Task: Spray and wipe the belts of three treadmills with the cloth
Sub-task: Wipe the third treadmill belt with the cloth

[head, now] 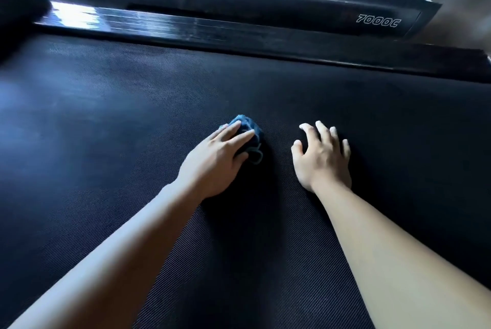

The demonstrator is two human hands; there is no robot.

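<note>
1. Head view, nearest first: two bare forearms reach forward over the dark ribbed treadmill belt [132, 116], which fills the whole near part of the picture.
2. The left hand [220, 161] lies flat on top of a bunched blue cloth [245, 121]. Its fingers are stretched out and press the cloth to the belt. The thumb is hidden, so I cannot tell whether it tucks under.
3. The cloth sits under the left fingertips, ahead of the palm, with a loose corner showing at the hand's right side. It is near the right hand [322, 158] but not touching it.
4. The right hand holds nothing. Its fingers are spread and their tips bear on the belt, likely as a brace.
5. The belt's long axis runs left to right here. The next stroke probably goes sideways or away, and the left hand is already on the cloth.
6. To the right the bracing hand stands in the cloth's way. To the left and ahead the belt is bare.
7. Beyond lies the glossy side rail [212, 28], the far limit of a stroke.
8. Farthest is a neighbouring treadmill [265, 2] lettered "X-Runner" and "7000C". No spray bottle is in view.
</note>
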